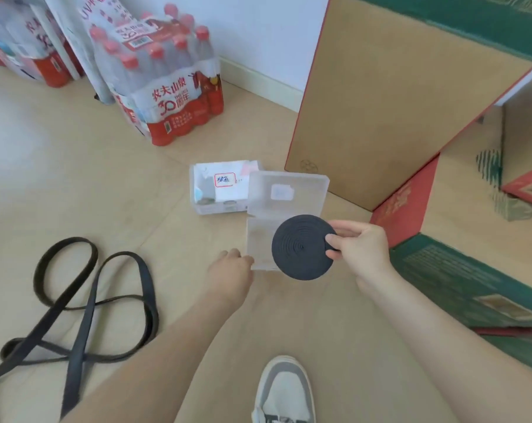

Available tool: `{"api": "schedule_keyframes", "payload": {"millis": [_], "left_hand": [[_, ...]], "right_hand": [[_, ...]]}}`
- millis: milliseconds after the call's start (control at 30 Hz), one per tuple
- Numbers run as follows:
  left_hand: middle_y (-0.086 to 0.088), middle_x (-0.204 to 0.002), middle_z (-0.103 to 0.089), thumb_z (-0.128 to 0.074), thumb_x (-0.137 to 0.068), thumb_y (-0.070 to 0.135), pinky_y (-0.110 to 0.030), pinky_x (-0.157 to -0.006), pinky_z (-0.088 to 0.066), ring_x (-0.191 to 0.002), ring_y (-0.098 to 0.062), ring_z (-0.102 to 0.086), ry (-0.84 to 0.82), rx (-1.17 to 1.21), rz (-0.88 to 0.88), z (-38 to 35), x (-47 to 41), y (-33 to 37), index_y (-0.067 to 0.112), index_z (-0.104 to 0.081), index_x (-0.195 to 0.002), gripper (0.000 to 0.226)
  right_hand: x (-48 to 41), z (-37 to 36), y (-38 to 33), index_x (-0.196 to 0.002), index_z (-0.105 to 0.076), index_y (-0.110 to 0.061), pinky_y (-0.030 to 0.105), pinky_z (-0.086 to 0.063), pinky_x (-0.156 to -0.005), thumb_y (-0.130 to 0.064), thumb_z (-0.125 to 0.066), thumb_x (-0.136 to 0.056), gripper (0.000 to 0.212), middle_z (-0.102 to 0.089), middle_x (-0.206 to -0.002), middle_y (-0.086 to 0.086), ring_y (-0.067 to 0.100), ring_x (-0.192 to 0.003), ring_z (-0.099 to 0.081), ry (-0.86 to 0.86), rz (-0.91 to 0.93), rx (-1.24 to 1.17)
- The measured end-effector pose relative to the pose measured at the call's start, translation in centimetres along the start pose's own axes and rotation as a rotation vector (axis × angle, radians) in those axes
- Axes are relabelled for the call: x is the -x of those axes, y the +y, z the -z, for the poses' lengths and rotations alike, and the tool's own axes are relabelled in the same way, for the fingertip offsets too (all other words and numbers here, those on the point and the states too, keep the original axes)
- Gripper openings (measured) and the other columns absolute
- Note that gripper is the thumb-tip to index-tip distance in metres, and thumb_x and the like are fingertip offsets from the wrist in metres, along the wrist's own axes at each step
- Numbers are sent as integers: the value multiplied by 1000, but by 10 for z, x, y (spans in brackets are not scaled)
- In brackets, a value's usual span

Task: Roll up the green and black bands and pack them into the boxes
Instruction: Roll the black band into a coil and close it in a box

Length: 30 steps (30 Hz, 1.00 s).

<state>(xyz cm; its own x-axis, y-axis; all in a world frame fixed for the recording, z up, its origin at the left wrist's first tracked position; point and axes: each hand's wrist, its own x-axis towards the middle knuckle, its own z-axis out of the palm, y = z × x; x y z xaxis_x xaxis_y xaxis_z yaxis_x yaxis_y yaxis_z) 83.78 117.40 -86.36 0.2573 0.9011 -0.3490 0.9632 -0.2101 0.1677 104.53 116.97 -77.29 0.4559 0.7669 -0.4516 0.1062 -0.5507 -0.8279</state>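
Observation:
My right hand (360, 250) pinches a tightly rolled black band (301, 247), a flat disc, at its right edge and holds it just above an open clear plastic box (260, 239) on the floor. The box's lid (289, 193) stands up behind it. My left hand (231, 270) touches the box's near left corner with curled fingers. Behind it sits a second clear box (220, 190), shut, with a red-framed label. Loose dark bands (84, 300) lie unrolled in loops on the floor at the left.
Shrink-wrapped packs of water bottles (164, 83) stand at the back left. Large cardboard boxes (396, 96) with red and green print fill the right side. My grey and white shoe (284, 392) shows at the bottom. The floor is beige tile.

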Motion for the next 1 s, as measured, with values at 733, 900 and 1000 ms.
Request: {"api": "schedule_keyframes", "payload": {"millis": [733, 900, 1000], "left_hand": [[4, -150, -22, -66, -72, 54, -33, -104, -32, -133, -21, -26, -33, 221, -91, -6, 109, -25, 30, -27, -138, 80], [8, -130, -44, -60, -78, 55, -34, -87, -42, -111, -21, -49, -5, 192, -68, -16, 98, -25, 28, -36, -130, 62], [8, -115, -54, -54, -82, 58, -32, -74, -37, -99, -22, -54, 34, 124, -57, -21, 96, -24, 26, -41, -124, 54]], "right_hand": [[34, -94, 51, -97, -72, -13, 32, -60, -76, 0, -65, -78, 24, -69, -81, -1, 12, -63, -68, -376, -130, 455], [19, -115, 42, -90, -73, -13, 29, -59, -71, -1, -67, -77, 19, -70, -81, 1, 15, -58, -65, -423, -49, 583], [16, -127, 47, -82, -70, -18, 31, -58, -73, -5, -72, -76, 15, -70, -82, -1, 18, -60, -65, -411, 12, 618]]}}
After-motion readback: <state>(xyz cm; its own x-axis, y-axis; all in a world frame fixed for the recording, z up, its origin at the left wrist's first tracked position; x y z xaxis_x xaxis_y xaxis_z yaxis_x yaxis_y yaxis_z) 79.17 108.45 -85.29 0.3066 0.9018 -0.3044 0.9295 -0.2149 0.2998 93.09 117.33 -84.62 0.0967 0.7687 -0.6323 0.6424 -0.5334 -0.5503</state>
